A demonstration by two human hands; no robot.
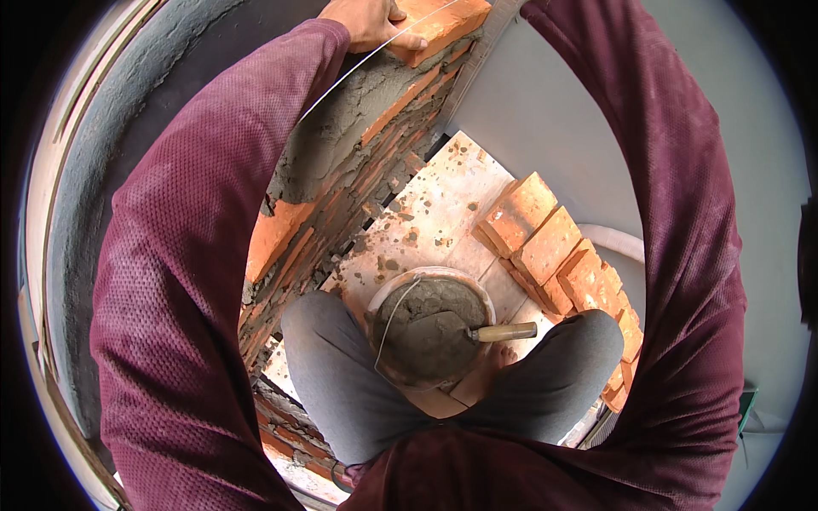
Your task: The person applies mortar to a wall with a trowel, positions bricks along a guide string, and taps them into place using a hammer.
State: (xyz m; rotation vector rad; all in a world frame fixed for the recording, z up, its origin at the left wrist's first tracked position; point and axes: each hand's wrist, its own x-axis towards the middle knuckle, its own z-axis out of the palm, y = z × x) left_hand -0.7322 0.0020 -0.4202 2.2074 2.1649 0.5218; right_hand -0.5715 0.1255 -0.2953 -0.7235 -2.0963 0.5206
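Observation:
At the top edge, my left hand (pixel 362 24) is closed round an orange brick (pixel 441 25), its fingers against the brick's near side. The brick lies at the far end of a brick wall (pixel 405 106), whose top carries grey mortar (pixel 341 128). A thin white string (pixel 354 70) crosses in front of my left hand and the brick. My right arm reaches up past the top edge, so my right hand is out of sight. Between my knees stands a bucket (pixel 487 298) of wet mortar, with a wooden-handled trowel (pixel 503 332) resting in it.
Several orange bricks (pixel 550 243) are stacked on the right beside a smooth grey wall (pixel 562 111). Mortar spots mark the pale board (pixel 443 196) on the floor. Another rough grey surface (pixel 77 213) curves along the far left.

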